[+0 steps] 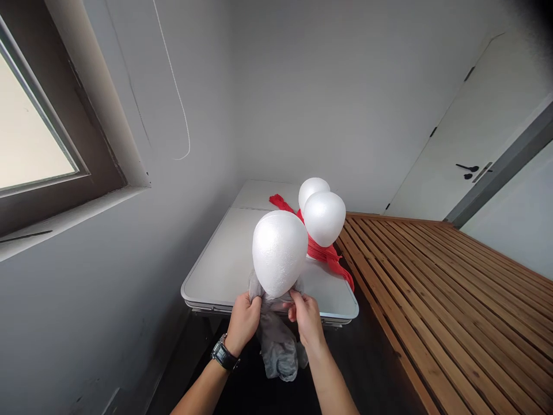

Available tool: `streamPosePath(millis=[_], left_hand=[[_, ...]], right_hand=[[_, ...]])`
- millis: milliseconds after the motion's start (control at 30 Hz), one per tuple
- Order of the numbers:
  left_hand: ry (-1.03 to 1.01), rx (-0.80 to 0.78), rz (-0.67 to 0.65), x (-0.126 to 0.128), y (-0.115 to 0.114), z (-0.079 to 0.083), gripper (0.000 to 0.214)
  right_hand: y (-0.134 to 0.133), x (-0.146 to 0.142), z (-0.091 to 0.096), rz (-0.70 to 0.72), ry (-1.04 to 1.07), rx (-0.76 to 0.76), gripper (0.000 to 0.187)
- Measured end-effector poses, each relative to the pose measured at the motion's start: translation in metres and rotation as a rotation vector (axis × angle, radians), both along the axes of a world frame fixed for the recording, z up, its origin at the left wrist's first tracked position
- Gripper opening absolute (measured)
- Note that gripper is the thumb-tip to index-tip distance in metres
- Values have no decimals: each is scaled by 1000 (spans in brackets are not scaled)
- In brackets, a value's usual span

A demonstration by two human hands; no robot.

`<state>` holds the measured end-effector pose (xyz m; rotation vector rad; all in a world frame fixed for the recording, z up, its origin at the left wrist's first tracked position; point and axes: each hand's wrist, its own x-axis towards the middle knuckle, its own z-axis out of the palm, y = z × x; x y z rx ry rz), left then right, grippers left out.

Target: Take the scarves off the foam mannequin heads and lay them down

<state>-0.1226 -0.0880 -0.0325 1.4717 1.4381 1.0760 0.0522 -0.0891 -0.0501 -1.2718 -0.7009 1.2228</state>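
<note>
Gripping opposite sides of a sheer grey scarf (277,349), the left hand (244,320) and right hand (306,317) apparently hold it spread at the base of the front white foam head form (280,251), which sits near the close edge of the counter (216,256), presumably for easy reach.

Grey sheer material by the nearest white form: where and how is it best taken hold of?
Probably pinch the grey material on either side of the white form, near its narrow end, with the left hand and right hand coming from the near edge of the table. The material looks thin and limp, gathering into graspable folds there.
</note>
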Motion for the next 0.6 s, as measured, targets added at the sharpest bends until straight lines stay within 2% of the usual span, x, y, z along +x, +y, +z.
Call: streamPosePath(millis=[100,200,333,400,500,533,600], left_hand=[[-7,32,44,-15,5,3,20],[-28,56,64,-29,8,5,21],[-39,23,-49,-30,4,9,24],[-96,1,-92,-24,-1,11,28],[-240,-16,-45,-15,-6,13,36],[-277,-13,-24,-13,-7,13,38],[-312,-6,-22,-11,-8,11,40]], right_hand=[[8,17,4,-44,136,-11,49],[12,27,10,-71,184,4,52],[5,26,13,-23,179,17,59],[-4,26,13,4,85,7,65],[-23,27,10,1,-196,-9,71],[-29,26,8,37,-251,-36,74],[-38,18,5,195,-241,-119,82]])
